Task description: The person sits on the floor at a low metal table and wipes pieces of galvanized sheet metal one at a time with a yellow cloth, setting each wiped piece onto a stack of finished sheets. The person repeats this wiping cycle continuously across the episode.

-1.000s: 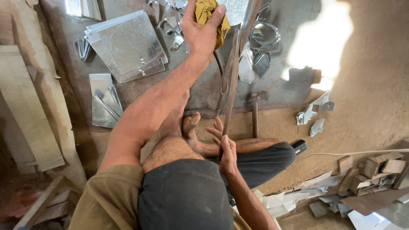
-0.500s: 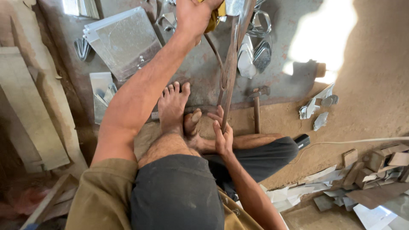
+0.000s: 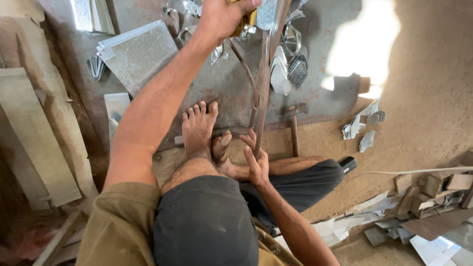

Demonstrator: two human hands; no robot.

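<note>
On the dirt floor [image 3: 419, 93], nearest the camera, the right hand [image 3: 256, 165] wraps its fingers [image 3: 248, 144] around the lower end of a long metal bar [image 3: 263, 93], beside two bare feet [image 3: 199, 128]. A hammer [image 3: 294, 125] lies just right of the bar. Farther off, the left hand [image 3: 221, 17] has its fingers closed on a yellow cloth [image 3: 246, 18] near the bar's upper end, above stacked metal sheets [image 3: 140, 51].

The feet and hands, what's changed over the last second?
The left foot has slid forward onto the grey metal sheet, and the left hand has shifted slightly. The right hand stays on the long metal tool. The hammer hasn't moved.
</note>
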